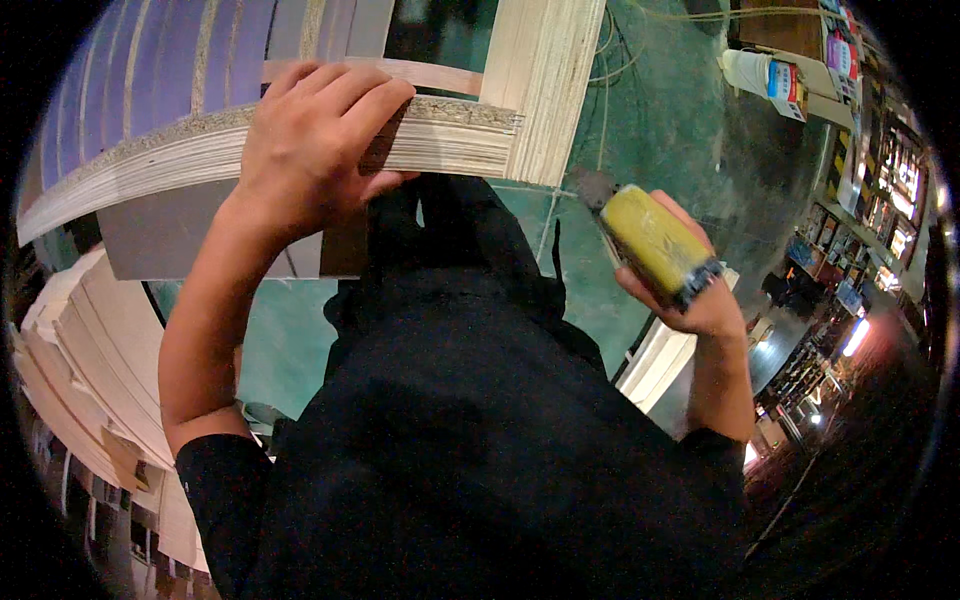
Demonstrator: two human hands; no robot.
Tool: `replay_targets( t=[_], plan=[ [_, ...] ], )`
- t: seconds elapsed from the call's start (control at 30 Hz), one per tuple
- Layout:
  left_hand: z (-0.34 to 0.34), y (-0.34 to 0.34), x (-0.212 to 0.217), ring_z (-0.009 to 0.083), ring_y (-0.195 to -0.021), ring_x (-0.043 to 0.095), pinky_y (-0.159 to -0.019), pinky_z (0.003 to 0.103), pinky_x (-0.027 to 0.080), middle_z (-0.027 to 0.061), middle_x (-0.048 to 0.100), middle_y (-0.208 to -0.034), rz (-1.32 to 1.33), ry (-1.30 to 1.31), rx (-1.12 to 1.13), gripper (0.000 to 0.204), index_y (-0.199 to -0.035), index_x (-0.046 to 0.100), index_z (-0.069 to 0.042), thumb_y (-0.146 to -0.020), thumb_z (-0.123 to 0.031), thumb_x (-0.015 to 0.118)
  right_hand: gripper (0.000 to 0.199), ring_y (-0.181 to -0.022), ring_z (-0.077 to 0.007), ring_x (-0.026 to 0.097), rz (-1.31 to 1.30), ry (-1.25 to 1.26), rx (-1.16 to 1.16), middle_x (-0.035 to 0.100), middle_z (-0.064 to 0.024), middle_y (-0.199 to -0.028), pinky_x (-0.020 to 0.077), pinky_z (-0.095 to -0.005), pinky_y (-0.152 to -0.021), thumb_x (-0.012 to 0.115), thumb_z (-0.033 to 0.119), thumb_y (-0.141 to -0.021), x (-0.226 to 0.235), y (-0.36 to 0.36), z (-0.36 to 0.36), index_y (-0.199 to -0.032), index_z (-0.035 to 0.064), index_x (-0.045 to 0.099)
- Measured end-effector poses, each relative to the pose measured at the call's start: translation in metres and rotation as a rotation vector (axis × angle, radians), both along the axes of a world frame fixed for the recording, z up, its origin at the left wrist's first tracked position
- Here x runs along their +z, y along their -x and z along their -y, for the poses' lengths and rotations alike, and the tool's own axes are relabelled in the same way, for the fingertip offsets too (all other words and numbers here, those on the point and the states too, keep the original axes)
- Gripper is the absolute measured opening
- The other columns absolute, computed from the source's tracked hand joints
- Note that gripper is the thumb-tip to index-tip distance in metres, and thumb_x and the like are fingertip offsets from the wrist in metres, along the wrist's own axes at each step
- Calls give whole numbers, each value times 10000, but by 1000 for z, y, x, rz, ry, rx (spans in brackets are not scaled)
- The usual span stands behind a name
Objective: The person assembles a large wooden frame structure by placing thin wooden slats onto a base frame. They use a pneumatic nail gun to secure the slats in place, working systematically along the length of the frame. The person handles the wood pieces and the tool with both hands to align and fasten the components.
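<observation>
My left hand (305,145) is closed over the near edge of a wooden frame (450,140). Its fingers lie across the top, and the thumb is bent below the edge. Layered plywood and a strip of chipboard show along that edge. Off to the right, away from the frame, my right hand (715,305) grips a yellow hand tool (655,240) with a rounded body. A dark, blurred end of the tool points toward the frame's near right corner. Its exact kind cannot be made out.
Purple panels (160,70) with pale strips fill the far left. Stacked pale boards (85,340) stand at the lower left. A pale hose (720,14) runs over the green floor (660,120). A white bucket (745,72) and boxes sit at the far right.
</observation>
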State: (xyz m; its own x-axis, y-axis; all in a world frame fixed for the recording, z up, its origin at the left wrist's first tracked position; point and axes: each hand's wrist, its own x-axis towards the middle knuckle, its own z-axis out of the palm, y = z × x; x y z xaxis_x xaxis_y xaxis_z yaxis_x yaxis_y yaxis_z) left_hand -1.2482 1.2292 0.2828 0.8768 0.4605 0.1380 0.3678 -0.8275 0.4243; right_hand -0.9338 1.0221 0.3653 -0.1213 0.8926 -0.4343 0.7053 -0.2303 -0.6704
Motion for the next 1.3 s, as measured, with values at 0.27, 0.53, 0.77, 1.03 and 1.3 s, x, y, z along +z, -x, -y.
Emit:
replay_targets(
  t=[0.27,0.53,0.77,1.03,1.3],
  plan=[
    [-1,3,-6,287,-1065,637,-995,469,454,65,664,-1154,32,6,-2,723,-1190,609,-117,-550,-252,916,529,-1010,-368,559,-81,38,242,559,-156,-1052,498,-417,-864,738,150,-693,19,27,-84,-1186,33,588],
    [-3,7,-11,287,-1095,630,-1031,466,434,58,655,-1117,66,54,54,716,-1184,608,-122,-549,-249,914,450,-943,-393,590,-61,80,314,571,-162,-999,498,-419,-823,750,136,-678,21,38,-118,-1083,25,589],
    [-2,6,-15,280,-1105,632,-1040,451,429,56,656,-1124,26,48,46,681,-1162,608,-113,-566,-245,913,376,-903,-372,605,-23,118,258,593,-159,-962,499,-394,-797,749,121,-733,29,50,-121,-1059,25,589],
    [1,9,-17,267,-1099,629,-1046,453,429,56,651,-1114,20,26,44,653,-1163,610,-117,-602,-260,913,631,-1114,-241,596,176,332,207,624,-141,-1177,472,-363,-975,809,99,-813,45,60,-120,-1339,22,469],
    [6,4,-22,269,-1065,627,-1041,472,427,56,630,-1065,59,30,35,619,-1137,608,-122,-617,-273,909,322,-901,-306,630,88,205,235,633,-148,-947,509,-372,-837,728,80,-787,48,65,-125,-1071,23,588]
  ],
)
